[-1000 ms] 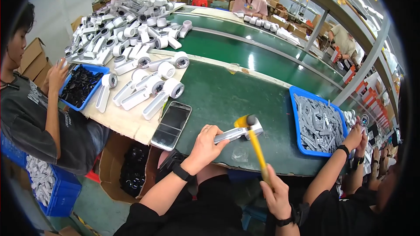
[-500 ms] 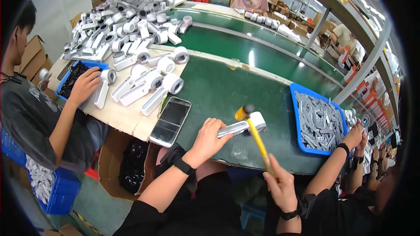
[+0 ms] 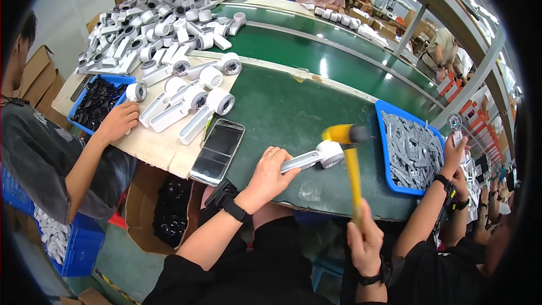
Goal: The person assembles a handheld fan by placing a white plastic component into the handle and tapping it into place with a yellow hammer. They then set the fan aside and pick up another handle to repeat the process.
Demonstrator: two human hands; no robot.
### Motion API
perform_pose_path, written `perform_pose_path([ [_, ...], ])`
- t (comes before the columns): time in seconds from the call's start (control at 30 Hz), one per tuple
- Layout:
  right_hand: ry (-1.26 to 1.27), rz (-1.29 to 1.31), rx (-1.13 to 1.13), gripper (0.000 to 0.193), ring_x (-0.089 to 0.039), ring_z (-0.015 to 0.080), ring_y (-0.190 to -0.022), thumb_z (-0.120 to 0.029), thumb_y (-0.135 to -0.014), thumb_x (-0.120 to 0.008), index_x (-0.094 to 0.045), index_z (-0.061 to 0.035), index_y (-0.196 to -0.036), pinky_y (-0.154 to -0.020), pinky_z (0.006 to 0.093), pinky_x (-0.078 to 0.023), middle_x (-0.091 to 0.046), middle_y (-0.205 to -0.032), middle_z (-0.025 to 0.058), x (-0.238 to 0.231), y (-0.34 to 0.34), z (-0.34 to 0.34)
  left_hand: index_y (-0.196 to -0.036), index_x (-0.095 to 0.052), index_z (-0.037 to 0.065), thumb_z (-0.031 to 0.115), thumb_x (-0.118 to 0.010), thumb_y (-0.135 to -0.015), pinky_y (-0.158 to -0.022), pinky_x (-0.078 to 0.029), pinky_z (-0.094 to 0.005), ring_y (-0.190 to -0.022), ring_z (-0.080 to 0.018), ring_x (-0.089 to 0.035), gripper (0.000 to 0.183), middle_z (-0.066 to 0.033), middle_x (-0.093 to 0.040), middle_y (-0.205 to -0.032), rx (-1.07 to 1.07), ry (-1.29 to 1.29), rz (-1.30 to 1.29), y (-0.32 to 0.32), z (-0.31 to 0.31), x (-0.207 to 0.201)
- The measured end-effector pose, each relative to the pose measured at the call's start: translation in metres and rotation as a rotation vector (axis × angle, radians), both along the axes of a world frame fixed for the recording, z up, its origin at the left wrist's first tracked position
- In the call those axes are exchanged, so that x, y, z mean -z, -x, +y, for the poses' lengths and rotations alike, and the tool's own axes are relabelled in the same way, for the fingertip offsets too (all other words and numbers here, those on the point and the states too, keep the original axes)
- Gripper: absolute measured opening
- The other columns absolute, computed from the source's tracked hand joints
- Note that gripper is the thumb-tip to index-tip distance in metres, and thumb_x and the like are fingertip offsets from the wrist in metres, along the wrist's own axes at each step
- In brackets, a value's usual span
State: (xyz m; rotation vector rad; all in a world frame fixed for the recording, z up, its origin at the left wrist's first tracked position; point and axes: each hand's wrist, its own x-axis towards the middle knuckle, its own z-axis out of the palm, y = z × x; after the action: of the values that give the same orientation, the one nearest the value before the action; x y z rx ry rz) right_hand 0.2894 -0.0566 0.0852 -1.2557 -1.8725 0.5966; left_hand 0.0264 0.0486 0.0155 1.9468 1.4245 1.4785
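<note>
My left hand (image 3: 267,176) is closed round the handle end of a white handheld fan housing (image 3: 302,161) with a grey strip along its handle. The housing lies on the green work surface (image 3: 282,101), its round head pointing right. In my right hand (image 3: 366,243) is a mallet (image 3: 353,172) with a yellow handle and a black face. Its head is raised beside the round end of the housing, overlapping its edge in view; whether they touch I cannot tell. Left of my left hand lies a smartphone (image 3: 219,151), screen up.
A blue tray (image 3: 382,147) of grey strips stands at the right, near a co-worker's hands (image 3: 454,161). White fan housings (image 3: 152,28) are heaped at the far left. A co-worker's hand (image 3: 119,121) is beside a blue bin (image 3: 116,79) of black parts. Beyond runs a green conveyor (image 3: 282,51).
The mallet head has swung right and up, from over the handle to beside the round head. My left hand keeps its hold. The right co-worker has lifted a fan housing.
</note>
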Motion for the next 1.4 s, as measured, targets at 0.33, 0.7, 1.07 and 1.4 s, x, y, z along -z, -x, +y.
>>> perform_pose_path([
  [0.33, 0.110, -0.239, -0.154, 0.052, -0.067, 0.0351, -0.082, -0.002, -0.091, -0.064, -0.051, 0.0007, -0.140, -0.073, 0.0376, -0.051, -0.066, -0.095, 0.0242, -0.006, 0.008, 0.006, -0.087, -0.062, -0.001, 0.015, -0.080, -0.077, -0.077, -0.049, -0.0427, -0.086, -0.0340, -0.059, 0.026, -0.0149, -0.062, -0.084, -0.006, 0.028, -0.029, -0.001, 0.001, 0.000],
  [0.7, 0.134, -0.149, -0.129, 0.053, -0.059, 0.0270, -0.071, 0.002, -0.088, -0.066, -0.053, -0.0013, -0.139, -0.067, 0.0333, -0.048, -0.060, -0.084, 0.0159, -0.018, 0.013, 0.006, -0.097, -0.071, 0.004, 0.020, -0.084, -0.073, -0.089, -0.045, -0.0418, -0.097, -0.0296, -0.058, 0.032, -0.0091, -0.065, -0.089, -0.168, -0.026, -0.030, 0.010, -0.023, 0.013],
  [1.07, 0.043, -0.198, -0.209, 0.048, -0.057, 0.0290, -0.070, 0.002, -0.090, -0.065, -0.056, -0.0019, -0.137, -0.066, 0.0338, -0.047, -0.056, -0.083, 0.0157, -0.021, 0.024, -0.005, -0.091, -0.074, 0.009, 0.029, -0.083, -0.073, -0.083, -0.039, -0.0366, -0.092, -0.0222, -0.056, 0.029, -0.0015, -0.062, -0.080, -0.200, 0.118, 0.075, 0.017, -0.033, 0.006],
  [1.4, -0.076, -0.142, -0.184, 0.049, -0.055, 0.0295, -0.068, 0.002, -0.090, -0.065, -0.056, -0.0032, -0.138, -0.064, 0.0348, -0.046, -0.055, -0.081, 0.0153, -0.014, 0.024, -0.003, -0.091, -0.075, 0.012, 0.028, -0.082, -0.073, -0.080, -0.039, -0.0379, -0.091, -0.0222, -0.057, 0.025, -0.0004, -0.061, -0.078, -0.235, 0.050, 0.087, 0.015, -0.031, 0.008],
])
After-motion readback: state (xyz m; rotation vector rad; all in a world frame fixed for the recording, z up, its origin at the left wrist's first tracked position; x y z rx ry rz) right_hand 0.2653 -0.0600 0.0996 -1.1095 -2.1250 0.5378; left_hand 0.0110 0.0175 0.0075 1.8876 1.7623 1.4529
